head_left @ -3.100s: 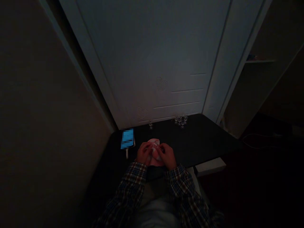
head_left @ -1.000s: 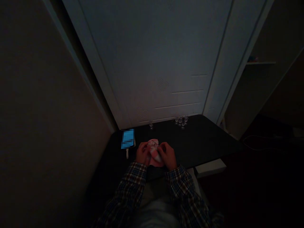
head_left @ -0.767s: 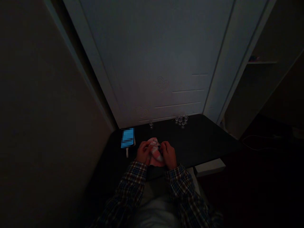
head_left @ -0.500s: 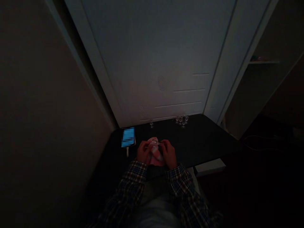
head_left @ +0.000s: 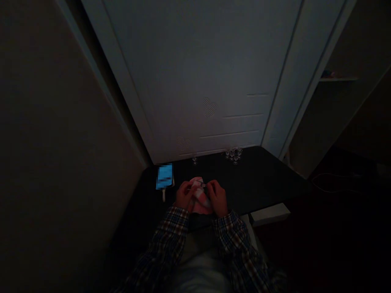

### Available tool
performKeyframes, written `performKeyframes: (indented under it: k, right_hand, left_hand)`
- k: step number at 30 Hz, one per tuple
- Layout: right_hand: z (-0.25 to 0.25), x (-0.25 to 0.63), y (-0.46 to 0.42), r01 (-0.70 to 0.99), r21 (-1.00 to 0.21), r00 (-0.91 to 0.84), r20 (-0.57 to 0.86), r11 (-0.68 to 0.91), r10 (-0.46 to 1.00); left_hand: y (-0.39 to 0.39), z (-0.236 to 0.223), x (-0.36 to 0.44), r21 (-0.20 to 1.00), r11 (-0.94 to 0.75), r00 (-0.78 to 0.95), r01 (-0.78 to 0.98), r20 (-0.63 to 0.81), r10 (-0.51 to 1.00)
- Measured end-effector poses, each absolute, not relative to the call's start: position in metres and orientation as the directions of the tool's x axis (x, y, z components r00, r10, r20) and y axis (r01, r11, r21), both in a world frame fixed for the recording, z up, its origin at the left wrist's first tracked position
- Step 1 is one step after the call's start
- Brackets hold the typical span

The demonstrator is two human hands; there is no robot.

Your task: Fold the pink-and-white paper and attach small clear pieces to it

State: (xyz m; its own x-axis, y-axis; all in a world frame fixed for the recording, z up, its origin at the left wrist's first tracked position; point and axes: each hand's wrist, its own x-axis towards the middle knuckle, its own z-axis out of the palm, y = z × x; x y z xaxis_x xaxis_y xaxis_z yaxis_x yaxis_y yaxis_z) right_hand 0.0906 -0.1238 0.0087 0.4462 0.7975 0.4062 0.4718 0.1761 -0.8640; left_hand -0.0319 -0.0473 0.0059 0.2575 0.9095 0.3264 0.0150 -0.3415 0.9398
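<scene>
A pink-and-white cloth (head_left: pixel 201 205) hangs between my two hands above the dark table. My left hand (head_left: pixel 184 196) is closed on the cloth's left side, its fingers bent into the folds. Something small, clear and shiny, apparently a small stemmed glass (head_left: pixel 203 184), glints at the top of the cloth. My right hand (head_left: pixel 218 198) pinches its right end with thumb and fingertips. The dim light and the cloth hide most of its shape.
Several small stemmed glasses (head_left: pixel 234 154) stand grouped at the table's back edge, with a single glass (head_left: pixel 194 160) farther left. A phone-like device with a blue screen (head_left: pixel 164 176) stands on the left. A white box (head_left: pixel 270 214) lies by the front right edge of the dark table (head_left: pixel 259 179).
Both hands stay in nearly the same place. The shiny piece and the cloth's upper folds have shifted slightly between the fingers.
</scene>
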Motion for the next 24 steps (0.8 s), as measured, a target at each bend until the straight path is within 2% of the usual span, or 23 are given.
performKeyframes:
  k: [6,14,20,24]
  right_hand:
    - [0.0096,0.0910,-0.1226,0.445,-0.870,0.459,0.427,0.214,0.779]
    - [0.0040,0.0902,-0.1205,0.404,-0.880,0.430,0.423,0.249,0.797]
    - [0.0061,0.0889,-0.1215,0.406,-0.875,0.381,0.424,0.264,0.822]
    - [0.0097,0.0889,-0.1219,0.402,-0.878,0.374,0.415,0.258,0.829]
  left_hand:
    - [-0.0472,0.0040,-0.0308,0.930,-0.368,0.230,0.009,0.356,0.906]
    - [-0.0409,-0.0022,-0.0309,0.974,-0.165,0.150,-0.154,0.188,0.971]
    - [-0.0480,-0.0015,-0.0271,0.978,-0.091,0.402,-0.186,0.161,0.901]
    - [-0.0502,0.0033,-0.0272,0.980,-0.158,0.430,-0.122,0.196,0.881]
